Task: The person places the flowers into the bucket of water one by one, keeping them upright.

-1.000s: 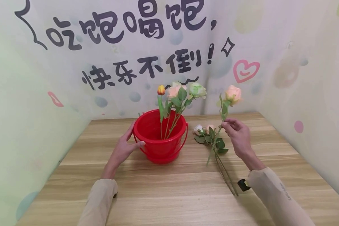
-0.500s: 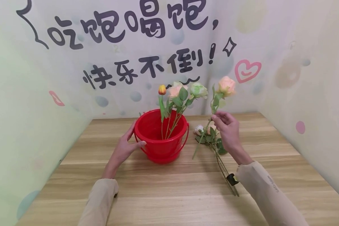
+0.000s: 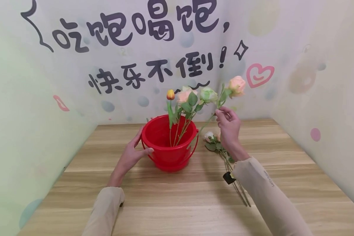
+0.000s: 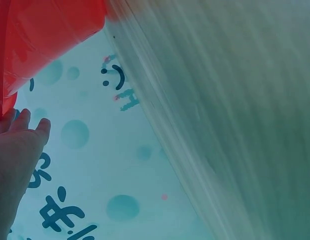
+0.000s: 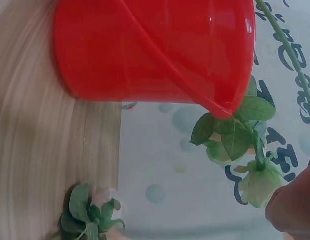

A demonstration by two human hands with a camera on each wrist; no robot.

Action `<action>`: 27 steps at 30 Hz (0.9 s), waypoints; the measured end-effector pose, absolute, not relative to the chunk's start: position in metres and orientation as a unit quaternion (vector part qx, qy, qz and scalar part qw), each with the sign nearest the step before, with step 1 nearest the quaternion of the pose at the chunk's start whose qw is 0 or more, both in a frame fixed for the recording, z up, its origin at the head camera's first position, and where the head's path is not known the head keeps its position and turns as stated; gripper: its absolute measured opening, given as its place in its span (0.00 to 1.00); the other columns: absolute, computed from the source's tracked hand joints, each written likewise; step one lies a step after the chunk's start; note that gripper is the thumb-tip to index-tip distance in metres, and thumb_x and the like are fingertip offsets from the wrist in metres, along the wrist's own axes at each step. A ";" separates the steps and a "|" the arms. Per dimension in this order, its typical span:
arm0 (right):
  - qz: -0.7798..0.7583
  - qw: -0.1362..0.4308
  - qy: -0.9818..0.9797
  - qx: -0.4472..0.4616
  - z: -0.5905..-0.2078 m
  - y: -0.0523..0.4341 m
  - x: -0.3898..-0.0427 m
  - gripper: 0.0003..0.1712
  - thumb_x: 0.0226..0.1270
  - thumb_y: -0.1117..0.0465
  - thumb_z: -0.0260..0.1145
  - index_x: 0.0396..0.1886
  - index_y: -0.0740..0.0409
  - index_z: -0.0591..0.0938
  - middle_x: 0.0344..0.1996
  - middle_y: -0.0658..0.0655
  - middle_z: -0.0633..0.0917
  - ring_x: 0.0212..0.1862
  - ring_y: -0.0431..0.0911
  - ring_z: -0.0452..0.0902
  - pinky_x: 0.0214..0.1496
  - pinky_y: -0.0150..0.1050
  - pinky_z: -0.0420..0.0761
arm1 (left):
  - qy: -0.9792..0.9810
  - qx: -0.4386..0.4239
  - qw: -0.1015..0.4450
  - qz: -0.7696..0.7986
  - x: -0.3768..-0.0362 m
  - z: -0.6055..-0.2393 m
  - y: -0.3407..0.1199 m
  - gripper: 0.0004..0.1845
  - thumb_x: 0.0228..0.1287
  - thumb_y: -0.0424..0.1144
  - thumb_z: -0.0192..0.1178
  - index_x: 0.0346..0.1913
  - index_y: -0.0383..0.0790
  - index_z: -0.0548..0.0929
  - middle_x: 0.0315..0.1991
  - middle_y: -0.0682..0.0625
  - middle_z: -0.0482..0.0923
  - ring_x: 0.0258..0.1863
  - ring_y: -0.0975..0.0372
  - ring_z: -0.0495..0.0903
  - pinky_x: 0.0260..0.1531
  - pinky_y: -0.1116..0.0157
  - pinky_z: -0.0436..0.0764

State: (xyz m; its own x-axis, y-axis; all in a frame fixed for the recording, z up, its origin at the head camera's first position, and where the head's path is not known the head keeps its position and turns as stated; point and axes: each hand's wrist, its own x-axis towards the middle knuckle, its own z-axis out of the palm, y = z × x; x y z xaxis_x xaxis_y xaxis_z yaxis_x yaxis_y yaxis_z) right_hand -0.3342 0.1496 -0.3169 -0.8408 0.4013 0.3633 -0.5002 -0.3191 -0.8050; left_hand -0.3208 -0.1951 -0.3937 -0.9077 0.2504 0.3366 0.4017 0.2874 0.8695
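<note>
A red bucket [image 3: 171, 157] stands on the table with an orange-yellow tulip [image 3: 170, 95], a peach rose [image 3: 185, 95] and a green rose [image 3: 208, 95] in it. My left hand [image 3: 130, 157] rests against the bucket's left side, thumb near the front and fingers extended along the wall. My right hand [image 3: 229, 126] pinches another peach rose [image 3: 237, 86] by its stem, just below the leaves. That stem slants down left, its lower end overlapping the bucket's right rim. The right wrist view shows the held stem [image 5: 290, 47] beside the bucket.
White and peach roses [image 3: 209, 137] lie on the wooden table [image 3: 177, 203] right of the bucket, partly hidden by my right hand and sleeve. Their stems point toward me. A printed wall [image 3: 153, 55] rises behind the table, with side walls left and right.
My right hand has moved left and up with the peach rose, bringing its stem from over the lying roses to the bucket's right rim. The left hand stays on the bucket.
</note>
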 end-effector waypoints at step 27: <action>0.624 0.310 -0.709 0.108 -0.332 0.112 -0.346 0.08 0.73 0.71 0.65 0.48 0.72 0.82 0.37 0.69 0.87 0.34 0.41 0.77 0.35 0.28 0.74 | -0.803 -0.197 0.068 -0.558 -0.320 -0.394 -0.194 0.52 0.64 0.50 0.73 0.84 0.54 0.53 0.81 0.51 0.56 0.79 0.49 0.53 0.66 0.38 0.70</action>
State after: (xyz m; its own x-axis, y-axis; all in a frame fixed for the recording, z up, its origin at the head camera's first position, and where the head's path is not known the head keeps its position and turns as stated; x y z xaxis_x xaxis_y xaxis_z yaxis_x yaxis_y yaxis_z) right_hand -0.3463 0.1120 -0.3325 -0.7845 0.2333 0.5746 -0.5404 0.1974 -0.8179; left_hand -0.3198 -0.1940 -0.3942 -0.9131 0.2407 0.3292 0.3926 0.3003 0.8693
